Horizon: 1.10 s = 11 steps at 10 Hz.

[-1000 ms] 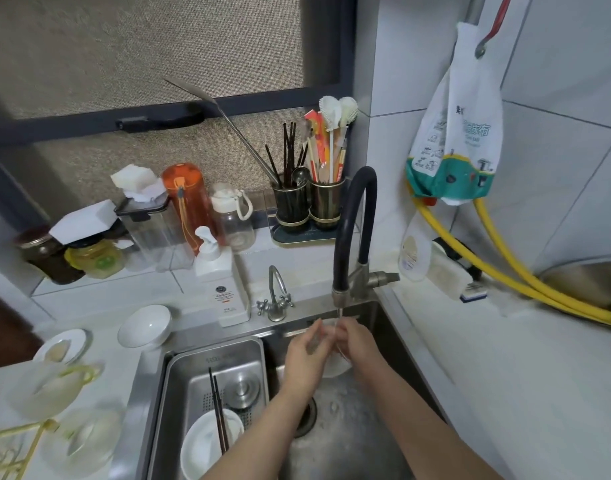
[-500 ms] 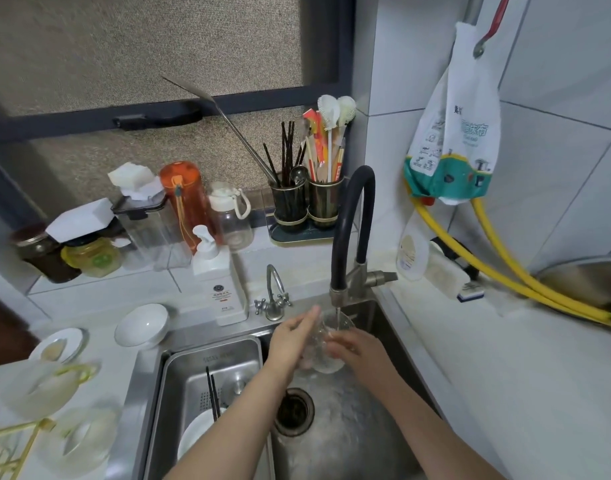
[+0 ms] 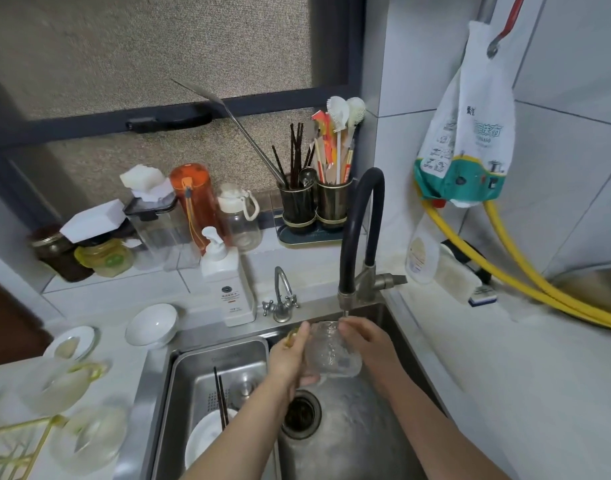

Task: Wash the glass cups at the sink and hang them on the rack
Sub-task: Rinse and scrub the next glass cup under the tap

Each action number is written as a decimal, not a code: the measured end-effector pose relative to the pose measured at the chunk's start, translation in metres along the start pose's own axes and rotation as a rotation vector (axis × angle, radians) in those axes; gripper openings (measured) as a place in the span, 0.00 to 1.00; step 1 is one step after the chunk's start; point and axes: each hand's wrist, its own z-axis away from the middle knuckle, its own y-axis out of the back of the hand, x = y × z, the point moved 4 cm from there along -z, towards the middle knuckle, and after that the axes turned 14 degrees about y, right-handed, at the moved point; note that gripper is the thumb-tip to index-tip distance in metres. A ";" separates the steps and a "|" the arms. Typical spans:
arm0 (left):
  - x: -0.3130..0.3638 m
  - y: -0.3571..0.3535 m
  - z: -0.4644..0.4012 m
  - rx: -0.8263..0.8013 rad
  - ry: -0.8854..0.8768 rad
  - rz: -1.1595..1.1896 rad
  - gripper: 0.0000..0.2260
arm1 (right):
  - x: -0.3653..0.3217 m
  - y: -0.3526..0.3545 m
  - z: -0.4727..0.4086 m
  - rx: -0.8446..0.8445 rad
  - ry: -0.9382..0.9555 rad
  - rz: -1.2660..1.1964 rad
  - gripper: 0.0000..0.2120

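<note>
The left hand [image 3: 290,358] covers the near-left wall of the glass cup [image 3: 331,351], and the right hand [image 3: 366,344] hides its far-right side. Whether a handle lies under the left fingers cannot be told. Far left of the grip, two hung cups [image 3: 89,438] and the rack [image 3: 16,441] are blurred, the rack cut by the frame's edge. Both forearms run off the bottom edge.
</note>
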 end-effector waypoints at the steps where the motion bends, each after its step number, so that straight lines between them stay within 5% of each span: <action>1: -0.011 -0.003 -0.002 -0.053 0.162 0.063 0.21 | -0.003 -0.005 -0.001 -0.029 -0.026 -0.067 0.06; 3: -0.024 -0.009 -0.019 -0.159 0.384 0.162 0.26 | -0.003 -0.013 -0.005 -0.250 -0.023 -0.050 0.19; 5: -0.011 -0.015 -0.015 -0.165 0.272 0.003 0.21 | 0.005 -0.003 -0.014 0.031 -0.090 0.026 0.07; 6: -0.009 -0.020 -0.015 -0.142 0.189 -0.057 0.28 | 0.009 0.004 -0.014 0.097 -0.262 -0.032 0.22; 8: 0.004 -0.036 -0.008 -0.085 0.046 -0.213 0.37 | 0.028 0.026 -0.013 0.129 -0.339 -0.086 0.10; 11: 0.017 -0.060 -0.007 -0.026 -0.221 -0.530 0.25 | 0.033 0.044 0.009 0.115 -0.467 -0.236 0.15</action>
